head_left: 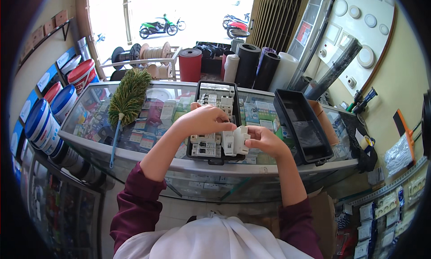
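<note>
A black case (pixel 198 89) lies on the glass counter in front of me, with rows of white circuit breakers (pixel 206 149) in it. My right hand (pixel 268 142) pinches a white circuit breaker (pixel 241 138) by its right side, at the case's near right part. Another white breaker (pixel 228 143) stands right beside it on the left. Over the middle of the case, my left hand (pixel 204 120) is closed with bent fingers, their tips by the tops of these two breakers. What they hold, if anything, is hidden. The hand also covers some breakers below it.
An open black tray (pixel 287 107) lies on the counter at the right, beside a cardboard box (pixel 324 120). To the left is a green and yellow duster (pixel 130 95) with a blue handle. Rolls of sheet material (pixel 247 63) stand behind the glass counter (pixel 251 170).
</note>
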A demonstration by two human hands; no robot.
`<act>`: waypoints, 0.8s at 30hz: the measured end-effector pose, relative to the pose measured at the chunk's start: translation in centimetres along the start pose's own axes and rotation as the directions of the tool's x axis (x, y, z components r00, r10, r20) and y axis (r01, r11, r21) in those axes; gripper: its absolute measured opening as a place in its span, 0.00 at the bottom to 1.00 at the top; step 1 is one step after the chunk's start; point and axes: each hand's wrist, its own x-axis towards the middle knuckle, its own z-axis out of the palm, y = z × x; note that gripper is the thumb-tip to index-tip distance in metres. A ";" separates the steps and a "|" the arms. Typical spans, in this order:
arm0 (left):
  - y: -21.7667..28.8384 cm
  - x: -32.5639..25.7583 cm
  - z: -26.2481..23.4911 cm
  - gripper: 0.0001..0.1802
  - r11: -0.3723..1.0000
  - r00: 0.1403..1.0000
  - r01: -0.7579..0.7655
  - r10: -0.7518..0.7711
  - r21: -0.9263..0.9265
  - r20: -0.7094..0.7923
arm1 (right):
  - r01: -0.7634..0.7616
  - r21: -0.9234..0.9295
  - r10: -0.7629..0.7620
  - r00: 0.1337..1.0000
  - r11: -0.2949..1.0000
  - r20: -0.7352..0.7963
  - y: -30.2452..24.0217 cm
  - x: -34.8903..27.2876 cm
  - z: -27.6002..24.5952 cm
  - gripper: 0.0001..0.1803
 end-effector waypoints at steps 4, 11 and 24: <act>0.3 0.2 0.2 0.29 0.992 0.999 0.040 -0.039 -0.122 0.010 | 0.047 0.054 -0.043 0.997 0.997 -0.066 0.0 -0.4 -0.1 0.32; 2.3 -1.7 1.5 0.29 0.998 0.999 -0.021 0.023 0.067 -0.028 | 0.121 -0.529 -0.193 0.978 0.840 -0.082 -1.3 -1.1 1.8 0.41; 1.6 -2.8 2.8 0.17 0.982 0.985 -0.077 0.101 0.170 -0.140 | 0.085 -0.722 -0.203 0.976 0.687 -0.077 -0.3 -0.1 2.3 0.46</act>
